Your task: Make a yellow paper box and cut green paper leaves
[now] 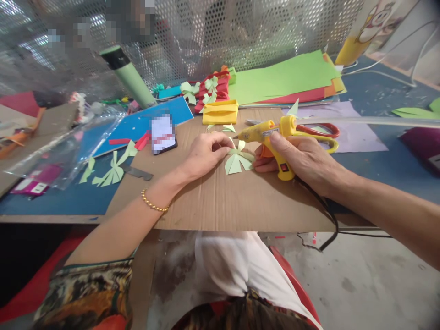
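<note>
A light green cut-paper bow (238, 165) lies on the cardboard sheet (206, 206) in front of me. My left hand (206, 153) is closed at its left edge, thumb and fingers pinching the paper. A yellow hot glue gun (256, 133) is gripped in my right hand (302, 156), its nozzle pointing left just above the bow. From its back sticks a long clear glue stick (364, 120). The right hand's lower fingertips reach the bow's right edge. Behind the gun lie scissors (333, 130), partly hidden. Small green paper pieces (228, 128) rest beyond the left hand.
A folded yellow paper piece (220, 112) and red ones with green bows (211, 87) stand behind. Coloured sheets (282, 78) are stacked at the back. Leftward are a phone (163, 133), a metal blade (137, 173), more bows (113, 172) and a green bottle (132, 80).
</note>
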Demonstrator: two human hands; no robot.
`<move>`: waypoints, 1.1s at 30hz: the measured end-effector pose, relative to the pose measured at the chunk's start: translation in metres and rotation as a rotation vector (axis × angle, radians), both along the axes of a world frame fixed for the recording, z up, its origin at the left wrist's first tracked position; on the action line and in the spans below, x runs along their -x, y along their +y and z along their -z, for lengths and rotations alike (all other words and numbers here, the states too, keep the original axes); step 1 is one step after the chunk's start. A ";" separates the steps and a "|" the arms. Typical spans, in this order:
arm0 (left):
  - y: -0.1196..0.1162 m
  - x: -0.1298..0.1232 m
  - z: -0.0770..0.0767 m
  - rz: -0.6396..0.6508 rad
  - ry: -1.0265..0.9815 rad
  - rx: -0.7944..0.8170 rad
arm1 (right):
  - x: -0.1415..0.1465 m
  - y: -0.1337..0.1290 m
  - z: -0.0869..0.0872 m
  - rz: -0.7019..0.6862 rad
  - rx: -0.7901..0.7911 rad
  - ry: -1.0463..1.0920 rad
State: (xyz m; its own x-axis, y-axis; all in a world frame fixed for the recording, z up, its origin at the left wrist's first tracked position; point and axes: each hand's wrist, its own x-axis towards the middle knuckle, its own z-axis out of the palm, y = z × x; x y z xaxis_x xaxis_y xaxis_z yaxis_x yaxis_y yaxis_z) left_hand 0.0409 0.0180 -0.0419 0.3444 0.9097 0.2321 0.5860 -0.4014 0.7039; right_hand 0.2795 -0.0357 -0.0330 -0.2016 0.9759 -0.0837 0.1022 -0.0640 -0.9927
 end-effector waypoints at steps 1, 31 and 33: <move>0.000 0.000 0.000 0.004 -0.007 0.006 | 0.000 0.000 0.000 0.009 0.002 0.008; 0.010 0.008 -0.011 0.141 0.099 0.060 | -0.030 0.013 -0.003 -0.200 -0.232 -0.451; 0.010 0.008 -0.010 0.142 0.100 0.055 | -0.029 0.013 -0.004 -0.210 -0.252 -0.460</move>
State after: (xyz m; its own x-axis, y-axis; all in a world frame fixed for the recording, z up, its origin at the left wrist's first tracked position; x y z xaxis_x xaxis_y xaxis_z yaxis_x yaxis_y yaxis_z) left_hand 0.0327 0.0277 -0.0314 0.4888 0.8608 0.1417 0.5944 -0.4476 0.6681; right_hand 0.3085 -0.0225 -0.0290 -0.3916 0.9199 0.0218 0.5129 0.2380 -0.8248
